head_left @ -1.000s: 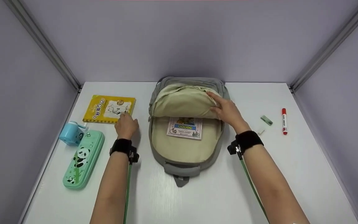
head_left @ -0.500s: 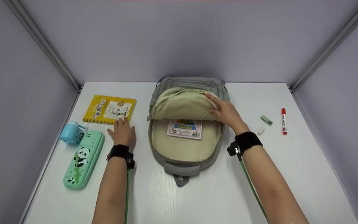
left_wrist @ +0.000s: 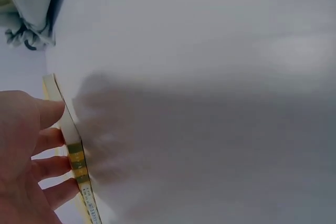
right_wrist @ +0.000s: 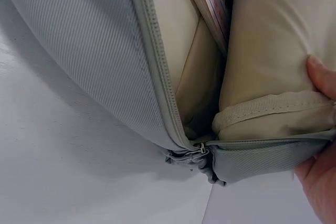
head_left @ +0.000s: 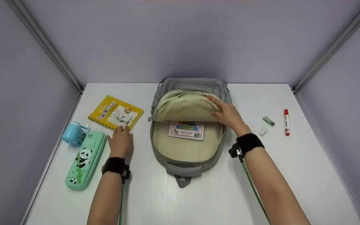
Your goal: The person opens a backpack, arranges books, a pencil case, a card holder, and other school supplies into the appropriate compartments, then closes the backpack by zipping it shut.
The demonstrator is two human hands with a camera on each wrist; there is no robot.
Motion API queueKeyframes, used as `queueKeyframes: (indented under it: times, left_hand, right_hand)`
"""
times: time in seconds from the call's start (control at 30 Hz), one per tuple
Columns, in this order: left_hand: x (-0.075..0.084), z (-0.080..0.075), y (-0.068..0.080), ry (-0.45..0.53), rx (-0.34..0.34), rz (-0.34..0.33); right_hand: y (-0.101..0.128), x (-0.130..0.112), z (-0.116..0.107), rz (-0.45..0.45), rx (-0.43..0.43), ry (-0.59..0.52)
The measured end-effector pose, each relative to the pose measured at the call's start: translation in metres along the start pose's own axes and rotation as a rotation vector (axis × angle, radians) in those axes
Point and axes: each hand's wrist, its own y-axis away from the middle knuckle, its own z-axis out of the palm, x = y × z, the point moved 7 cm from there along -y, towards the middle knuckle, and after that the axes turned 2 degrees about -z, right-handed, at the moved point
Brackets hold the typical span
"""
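Observation:
My left hand has its fingertips at the near edge of a yellow comic-style book, which lies slanted on the table. In the left wrist view, the thumb and fingers touch the book's narrow edge without curling round it. At the centre lies a grey backpack, unzipped, its main compartment showing beige lining. My right hand holds the folded-back flap, thumb on the lining and other fingers on the grey outer side in the right wrist view. A pink booklet lies inside, partly hidden under the flap.
Left of my left hand are a green panda pencil case and a blue crank pencil sharpener. To the right lie a red-capped marker, a small green item and a small white piece. Walls enclose the table's back and sides.
The yellow book has turned clockwise and shifted right and nearer as my left hand drew back toward me. The flap has sunk slightly in my right hand, which otherwise stays in place.

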Motion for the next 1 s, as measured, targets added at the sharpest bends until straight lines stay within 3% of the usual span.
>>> queueKeyframes:
  times: [0.17, 0.3, 0.43, 0.57, 0.77, 0.9, 1.0]
  left_hand:
    - [0.003, -0.003, 0.012, 0.028, 0.029, 0.011]
    - [0.009, -0.008, 0.021, 0.004, 0.041, 0.05]
    - [0.011, -0.01, 0.031, -0.022, 0.028, 0.037]
    - [0.007, -0.012, 0.04, -0.03, 0.07, -0.024]
    - [-0.011, -0.011, 0.045, 0.025, 0.185, -0.194]
    - [-0.015, -0.009, 0.046, 0.058, 0.197, -0.268]
    - [-0.017, -0.006, 0.046, 0.103, 0.159, -0.317]
  right_hand:
    - [0.002, 0.0, 0.0, -0.015, 0.02, 0.01]
    - [0.002, -0.001, -0.001, -0.02, 0.04, 0.019]
    - [0.003, -0.002, 0.0, -0.021, 0.038, 0.024]
    - [0.004, -0.003, 0.002, -0.021, 0.037, 0.03]
    - [0.007, -0.002, 0.002, -0.005, 0.023, 0.018]
    - [0.007, -0.002, -0.001, -0.012, 0.031, 0.013]
    - [0.008, -0.002, -0.001, -0.015, 0.033, 0.007]
